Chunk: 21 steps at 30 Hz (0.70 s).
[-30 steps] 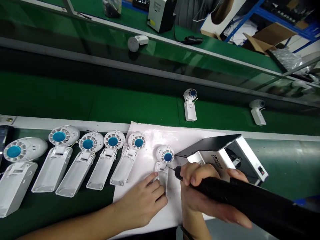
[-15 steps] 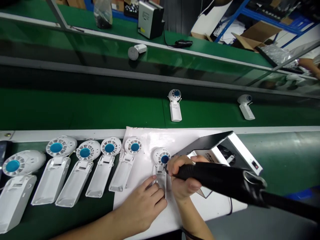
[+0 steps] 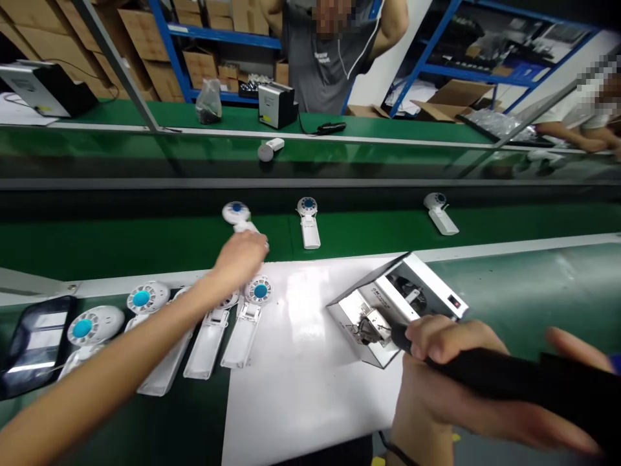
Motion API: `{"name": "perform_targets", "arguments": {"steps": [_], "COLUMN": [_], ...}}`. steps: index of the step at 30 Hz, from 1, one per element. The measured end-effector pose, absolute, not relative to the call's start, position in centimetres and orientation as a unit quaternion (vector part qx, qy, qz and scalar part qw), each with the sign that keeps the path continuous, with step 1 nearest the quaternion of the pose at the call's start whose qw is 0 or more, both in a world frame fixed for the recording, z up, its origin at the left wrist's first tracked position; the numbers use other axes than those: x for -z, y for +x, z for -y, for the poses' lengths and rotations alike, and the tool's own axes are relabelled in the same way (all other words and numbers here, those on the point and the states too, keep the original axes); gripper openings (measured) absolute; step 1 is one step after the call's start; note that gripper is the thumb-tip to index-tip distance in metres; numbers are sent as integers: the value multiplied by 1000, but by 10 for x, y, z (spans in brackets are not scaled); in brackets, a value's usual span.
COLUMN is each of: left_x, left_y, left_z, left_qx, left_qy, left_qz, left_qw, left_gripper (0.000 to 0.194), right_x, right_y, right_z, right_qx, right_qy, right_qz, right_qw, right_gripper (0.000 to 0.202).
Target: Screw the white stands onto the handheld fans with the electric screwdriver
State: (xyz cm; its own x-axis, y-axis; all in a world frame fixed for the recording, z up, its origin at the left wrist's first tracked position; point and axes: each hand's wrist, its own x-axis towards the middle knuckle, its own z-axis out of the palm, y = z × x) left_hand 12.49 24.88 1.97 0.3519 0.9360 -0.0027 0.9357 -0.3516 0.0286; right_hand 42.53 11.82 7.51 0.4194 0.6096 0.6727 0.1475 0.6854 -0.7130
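Observation:
My left hand point(image 3: 244, 254) reaches over the green conveyor and is closed round the handle of a white handheld fan point(image 3: 236, 212) with a blue centre. My right hand point(image 3: 451, 369) grips a black electric screwdriver point(image 3: 504, 382). The screwdriver's front end is at the open front of a screw feeder point(image 3: 422, 294), a silver and black box on a white sheet point(image 3: 301, 362); its bit is hard to make out. Several fans with open-backed handles lie in a row to the left, the nearest to the sheet being one fan point(image 3: 242, 333). My left forearm hides parts of others.
On the belt point(image 3: 378, 226) lie a fan point(image 3: 308, 223) and another fan point(image 3: 441, 213). A phone-like black device point(image 3: 36, 346) lies far left. Beyond a metal rail, a person in a grey shirt point(image 3: 320, 71) stands behind another bench; another person's arms show far right.
My left hand has moved from the sheet up to the belt with the fan that lay under the screwdriver. My right hand has drawn the screwdriver right, to the screw feeder. The view has tilted up.

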Motion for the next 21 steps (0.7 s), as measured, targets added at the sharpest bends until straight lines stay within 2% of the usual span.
{"name": "perform_targets", "arguments": {"steps": [4,6,10,13,16,21], "left_x": [-12,-14,-13,-6,-9,-31], "left_y": [86,90,138,174,187,194], "left_z": [-298,-301,-308,-326,-334,-257], "left_qx": [20,8,-22,-10,-10,-60], "left_qy": [774,763,846,908,920,927], "left_qz": [-633,-646,-533,-419,-390,-369], "left_qw": [3,-22,-26,20,40,33], "left_gripper": [24,30,48,35,26,28], "right_x": [-57,-42,-24,-24,-29,-40], "right_y": [426,422,413,406,401,411], "right_z": [-128,-128,-121,-120,-122,-92], "right_qx": [-121,-102,-111,-113,-102,-275], "right_qy": [-328,-306,-308,-327,-304,-268], "right_qz": [563,571,584,573,582,589], "right_qw": [749,755,743,743,747,711], "right_gripper": [57,55,55,51,49,61]}}
